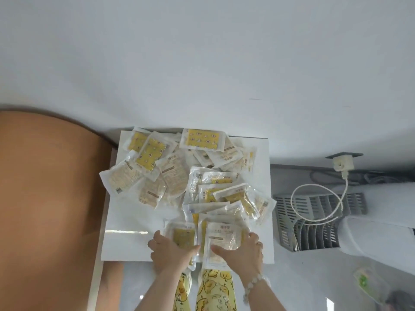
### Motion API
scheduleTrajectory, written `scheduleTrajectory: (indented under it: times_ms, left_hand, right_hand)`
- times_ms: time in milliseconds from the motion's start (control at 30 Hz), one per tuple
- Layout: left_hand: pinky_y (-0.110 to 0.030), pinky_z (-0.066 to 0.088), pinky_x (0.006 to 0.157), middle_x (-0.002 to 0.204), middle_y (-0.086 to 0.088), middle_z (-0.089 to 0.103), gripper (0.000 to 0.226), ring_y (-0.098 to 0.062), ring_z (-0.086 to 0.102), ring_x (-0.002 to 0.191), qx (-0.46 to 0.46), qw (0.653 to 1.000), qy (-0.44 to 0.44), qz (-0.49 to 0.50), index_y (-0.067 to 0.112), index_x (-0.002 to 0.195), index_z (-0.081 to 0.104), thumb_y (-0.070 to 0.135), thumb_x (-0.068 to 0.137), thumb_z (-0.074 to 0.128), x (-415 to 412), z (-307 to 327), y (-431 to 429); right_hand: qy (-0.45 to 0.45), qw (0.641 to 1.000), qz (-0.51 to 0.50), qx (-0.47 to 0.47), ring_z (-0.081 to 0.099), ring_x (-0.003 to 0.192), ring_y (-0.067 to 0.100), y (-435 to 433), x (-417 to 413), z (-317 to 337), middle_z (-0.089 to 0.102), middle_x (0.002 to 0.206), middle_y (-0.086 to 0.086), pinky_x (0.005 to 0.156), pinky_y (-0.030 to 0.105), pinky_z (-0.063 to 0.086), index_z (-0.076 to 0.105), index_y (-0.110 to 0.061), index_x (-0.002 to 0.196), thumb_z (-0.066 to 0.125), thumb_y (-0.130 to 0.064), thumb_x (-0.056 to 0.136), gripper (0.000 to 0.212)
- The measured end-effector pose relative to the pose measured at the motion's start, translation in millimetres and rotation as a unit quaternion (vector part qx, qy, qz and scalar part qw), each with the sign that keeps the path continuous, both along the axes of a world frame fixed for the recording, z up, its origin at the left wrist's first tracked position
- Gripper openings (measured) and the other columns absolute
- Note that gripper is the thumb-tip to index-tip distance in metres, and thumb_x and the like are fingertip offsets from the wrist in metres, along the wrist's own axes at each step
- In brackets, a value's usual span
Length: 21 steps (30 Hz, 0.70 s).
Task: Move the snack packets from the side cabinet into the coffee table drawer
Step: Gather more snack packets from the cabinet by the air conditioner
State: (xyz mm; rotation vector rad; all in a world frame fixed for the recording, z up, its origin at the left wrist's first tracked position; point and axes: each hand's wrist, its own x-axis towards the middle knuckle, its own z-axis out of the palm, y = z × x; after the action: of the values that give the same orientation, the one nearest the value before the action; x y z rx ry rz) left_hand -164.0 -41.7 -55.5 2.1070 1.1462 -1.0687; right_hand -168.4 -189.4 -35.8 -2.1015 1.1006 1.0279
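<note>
Several clear and yellow snack packets (179,173) lie heaped on the white top of the side cabinet (125,241). At its near edge my left hand (168,250) grips a packet with a yellow square (183,237), thumb pointing right. My right hand (241,250) holds a pale white packet (221,234) that overhangs the edge, thumb on top and fingers along its right side. The two held packets overlap. The coffee table drawer is out of view.
A brown rounded sofa arm (49,198) stands to the left of the cabinet. To the right are a grey slatted rack (314,223), a white cable (318,198) plugged into a wall socket (342,163), and a white appliance (379,234). My yellow-patterned trousers (213,288) show below.
</note>
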Motion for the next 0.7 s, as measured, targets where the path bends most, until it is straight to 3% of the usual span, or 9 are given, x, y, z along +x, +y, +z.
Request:
scheduleTrajectory:
  times_ms: [133,333,467,567,633,700]
  left_hand:
    - [-0.042,0.048,0.091,0.138,-0.015,0.03,0.109,-0.035,0.05,0.119,0.009,1.0,-0.018,0.024,0.006,0.143,0.018,0.033,0.063,0.087,3,-19,-3]
    - [-0.035,0.047,0.084,0.114,-0.004,0.055,0.075,-0.026,0.051,0.112,0.078,0.993,-0.014,-0.087,0.009,0.119,0.041,0.045,0.066,0.08,-1,-30,-6]
    - [-0.026,0.046,0.066,0.09,-0.001,0.063,0.024,-0.021,0.059,0.084,-0.022,0.998,-0.051,-0.04,0.017,0.086,0.053,0.027,0.077,0.073,-5,-35,-6]
    - [-0.021,0.039,0.053,0.067,0.001,0.058,0.022,-0.017,0.054,0.063,-0.071,0.994,-0.088,0.0,0.015,0.066,0.051,0.015,0.074,0.072,-10,-30,-4]
    - [-0.019,0.04,0.052,0.065,-0.002,0.059,0.017,-0.015,0.052,0.057,-0.101,0.987,-0.112,0.05,0.009,0.069,0.057,0.012,0.072,0.074,-10,-24,-3]
    - [-0.016,0.041,0.051,0.067,-0.001,0.061,0.017,-0.012,0.054,0.06,-0.121,0.98,-0.126,0.097,0.009,0.074,0.061,0.014,0.071,0.077,-9,-15,-2]
  right_hand:
    - [-0.02,0.998,-0.045,-0.041,0.044,0.124,0.029,5,-4,-19,0.043,0.131,0.013,0.095,0.039,0.043,0.029,-0.004,0.134,0.088,-0.042,0.057,0.104]
    - [-0.031,0.997,-0.053,-0.056,0.049,0.118,0.027,6,-5,-34,0.052,0.124,0.01,0.094,0.039,0.045,0.037,-0.008,0.126,0.085,-0.048,0.057,0.093]
    - [-0.039,0.993,0.008,-0.113,0.042,0.12,0.025,4,-7,-36,0.046,0.123,0.006,0.097,0.038,0.036,0.046,-0.012,0.125,0.077,-0.06,0.061,0.085]
    - [-0.061,0.994,-0.001,-0.09,0.049,0.114,0.024,-1,-8,-38,0.053,0.116,0.004,0.096,0.038,0.04,0.052,-0.014,0.119,0.075,-0.057,0.066,0.072]
    - [-0.058,0.997,-0.033,-0.046,0.058,0.103,0.026,-5,-6,-38,0.061,0.105,0.004,0.089,0.038,0.046,0.052,-0.013,0.111,0.076,-0.055,0.067,0.065]
    - [-0.05,0.997,-0.059,-0.021,0.061,0.093,0.026,-8,-3,-33,0.064,0.102,0.005,0.073,0.03,0.048,0.052,-0.012,0.115,0.076,-0.052,0.069,0.065]
